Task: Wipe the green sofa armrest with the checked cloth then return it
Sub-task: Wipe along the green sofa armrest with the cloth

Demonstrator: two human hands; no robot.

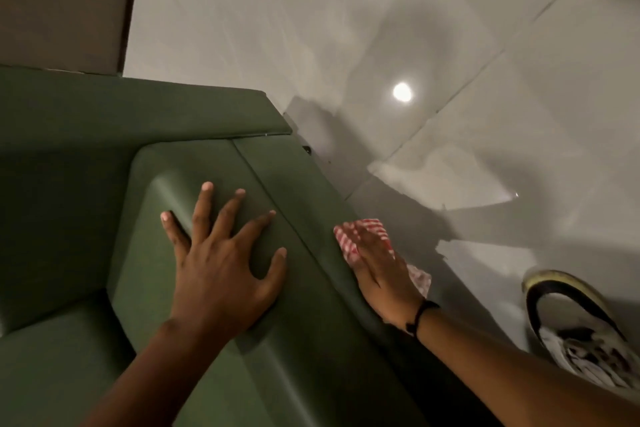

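Observation:
The green sofa armrest (277, 170) runs from the lower middle up toward the back corner. My left hand (221, 253) lies flat on its padded top, fingers spread, holding nothing. My right hand (381, 274) presses the red-and-white checked cloth (363, 230) against the armrest's outer edge and side. The cloth shows past my fingertips and again below the hand near the wrist; most of it is hidden under the palm. A dark band circles my right wrist.
The green seat cushion (52, 357) is at lower left, the sofa back (104, 107) across the left. Glossy pale floor tiles (450, 45) fill the right, with a lamp reflection. My shoe (575, 329) stands on the floor at lower right. A brown panel (62, 0) is at top left.

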